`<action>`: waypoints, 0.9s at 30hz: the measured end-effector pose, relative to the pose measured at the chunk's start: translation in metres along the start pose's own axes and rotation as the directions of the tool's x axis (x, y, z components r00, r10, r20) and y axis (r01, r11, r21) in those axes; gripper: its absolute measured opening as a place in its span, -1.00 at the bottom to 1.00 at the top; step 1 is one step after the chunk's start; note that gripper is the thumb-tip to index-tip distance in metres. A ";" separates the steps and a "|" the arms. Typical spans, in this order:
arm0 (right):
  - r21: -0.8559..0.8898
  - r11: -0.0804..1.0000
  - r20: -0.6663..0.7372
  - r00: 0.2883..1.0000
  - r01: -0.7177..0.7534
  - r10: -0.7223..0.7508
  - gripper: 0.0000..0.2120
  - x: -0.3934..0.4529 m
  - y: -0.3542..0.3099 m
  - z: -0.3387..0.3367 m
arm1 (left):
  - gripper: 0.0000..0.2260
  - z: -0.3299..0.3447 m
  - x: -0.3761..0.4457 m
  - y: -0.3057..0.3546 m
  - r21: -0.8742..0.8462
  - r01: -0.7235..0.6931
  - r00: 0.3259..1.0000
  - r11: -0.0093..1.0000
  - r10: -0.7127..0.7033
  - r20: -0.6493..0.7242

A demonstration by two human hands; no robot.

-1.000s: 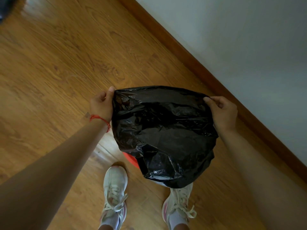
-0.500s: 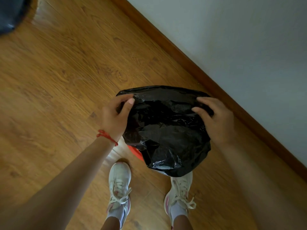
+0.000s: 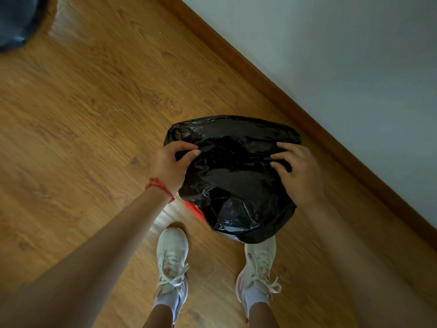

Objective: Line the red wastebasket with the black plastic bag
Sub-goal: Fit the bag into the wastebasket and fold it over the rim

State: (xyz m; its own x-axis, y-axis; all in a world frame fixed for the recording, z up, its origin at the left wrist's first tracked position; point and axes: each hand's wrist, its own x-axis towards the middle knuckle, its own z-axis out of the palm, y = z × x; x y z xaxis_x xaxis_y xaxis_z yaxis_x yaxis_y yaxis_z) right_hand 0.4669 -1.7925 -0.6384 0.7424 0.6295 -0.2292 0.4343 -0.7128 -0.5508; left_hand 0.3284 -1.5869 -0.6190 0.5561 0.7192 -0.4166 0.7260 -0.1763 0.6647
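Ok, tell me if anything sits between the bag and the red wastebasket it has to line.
Nothing visible does. Both the left hand and right hand already grip the black plastic bag, which hangs directly over the red wastebasket. Only a sliver of its rim shows, so its opening cannot be checked.

this looks like a room in a home. the floor (image 3: pixel 94 114) is warm brown wood-look laminate planks, edged by a darker wooden skirting board (image 3: pixel 295 95) under a plain pale painted wall (image 3: pixel 343 43). a dark blue soft thing (image 3: pixel 14 17), too cut off to identify, sits at the far corner. the person stands in white lace-up sneakers (image 3: pixel 172 256).
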 end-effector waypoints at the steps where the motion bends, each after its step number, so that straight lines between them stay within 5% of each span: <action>1: 0.006 1.000 -0.005 1.000 -0.014 0.014 -0.87 0.000 0.001 0.000 | -0.91 0.001 -0.001 0.000 -0.006 0.006 1.000 1.000 -0.006 -0.003; 13: 0.011 0.998 0.005 0.998 -0.064 0.064 -0.81 -0.002 0.008 0.000 | -0.91 0.010 -0.005 -0.004 -0.039 0.042 0.999 0.998 -0.042 -0.016; 27: 0.420 0.892 -0.112 0.965 -0.170 0.237 -0.92 -0.018 -0.007 -0.019 | -0.87 -0.004 -0.026 -0.003 -0.197 -0.036 0.996 0.980 0.020 -0.085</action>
State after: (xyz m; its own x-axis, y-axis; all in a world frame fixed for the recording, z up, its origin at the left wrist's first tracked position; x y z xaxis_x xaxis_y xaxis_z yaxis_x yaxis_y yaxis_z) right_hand 0.4605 -1.8044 -0.6153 0.8764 0.4043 -0.2616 0.0471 -0.6127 -0.7889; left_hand 0.3102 -1.6024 -0.6083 0.5336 0.7703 -0.3491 0.6114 -0.0661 0.7886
